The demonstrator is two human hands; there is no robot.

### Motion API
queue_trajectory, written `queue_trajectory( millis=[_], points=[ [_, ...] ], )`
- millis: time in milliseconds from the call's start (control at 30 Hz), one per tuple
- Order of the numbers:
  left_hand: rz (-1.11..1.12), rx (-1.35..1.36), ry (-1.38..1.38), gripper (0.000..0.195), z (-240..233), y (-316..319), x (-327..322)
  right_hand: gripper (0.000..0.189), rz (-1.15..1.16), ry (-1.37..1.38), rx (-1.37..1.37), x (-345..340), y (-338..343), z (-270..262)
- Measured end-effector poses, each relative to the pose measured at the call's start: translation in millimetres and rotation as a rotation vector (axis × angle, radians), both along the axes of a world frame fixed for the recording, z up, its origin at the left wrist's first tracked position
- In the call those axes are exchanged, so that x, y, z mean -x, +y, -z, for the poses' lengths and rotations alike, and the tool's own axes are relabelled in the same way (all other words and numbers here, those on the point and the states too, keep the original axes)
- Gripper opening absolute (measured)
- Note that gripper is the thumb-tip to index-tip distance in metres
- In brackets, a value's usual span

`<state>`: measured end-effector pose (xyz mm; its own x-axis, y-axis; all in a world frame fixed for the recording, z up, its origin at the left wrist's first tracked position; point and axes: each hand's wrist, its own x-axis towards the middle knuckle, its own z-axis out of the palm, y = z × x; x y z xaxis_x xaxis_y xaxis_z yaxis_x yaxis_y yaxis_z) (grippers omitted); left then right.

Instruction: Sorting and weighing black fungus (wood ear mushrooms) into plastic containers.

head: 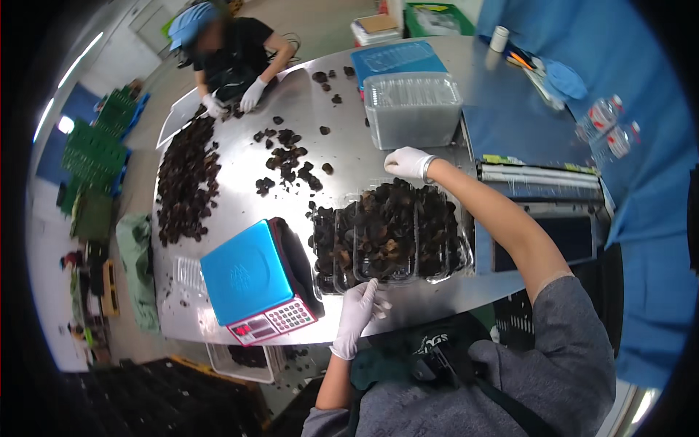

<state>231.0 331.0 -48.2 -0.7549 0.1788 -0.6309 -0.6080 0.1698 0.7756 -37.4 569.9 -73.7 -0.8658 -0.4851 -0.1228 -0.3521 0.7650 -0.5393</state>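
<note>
Several clear plastic trays (386,235) heaped with dark, dried pieces that look like mushrooms (390,218) stand side by side before me. My left hand (359,314), in a white glove, is at the near rim of a middle tray. Its fingers are apart, and one fingertip seems to touch the rim. My right hand (409,164), also gloved, hovers past the far ends of the trays with curled fingers; whether anything is inside them is hidden. Just beyond it rises a stack of clear plastic containers (413,112).
A digital scale (248,273) with a blue pan stands left of the trays on the metal table (235,218). Loose dark pieces (286,155) and a long heap (188,175) lie farther off. A gloved co-worker (235,60) handles pieces across the table. A wrapping machine (540,175) is at right.
</note>
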Motion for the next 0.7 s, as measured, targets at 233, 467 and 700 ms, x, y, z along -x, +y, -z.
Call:
queue_trajectory(
  millis=[233,467,700],
  points=[
    [-0.355,0.061,0.046,0.038,23.8,38.2,-21.3,0.026,-0.225,-0.086,0.058,16.0,-6.4,12.6],
    [-0.48,0.046,0.227,0.036,-11.5,41.9,-10.0,0.021,-0.065,-0.065,0.217,0.4,26.6,-30.6],
    [-0.267,-0.014,0.363,0.033,-76.8,85.6,52.9,0.022,0.261,-0.088,0.528,-55.9,168.6,-92.7]
  ],
)
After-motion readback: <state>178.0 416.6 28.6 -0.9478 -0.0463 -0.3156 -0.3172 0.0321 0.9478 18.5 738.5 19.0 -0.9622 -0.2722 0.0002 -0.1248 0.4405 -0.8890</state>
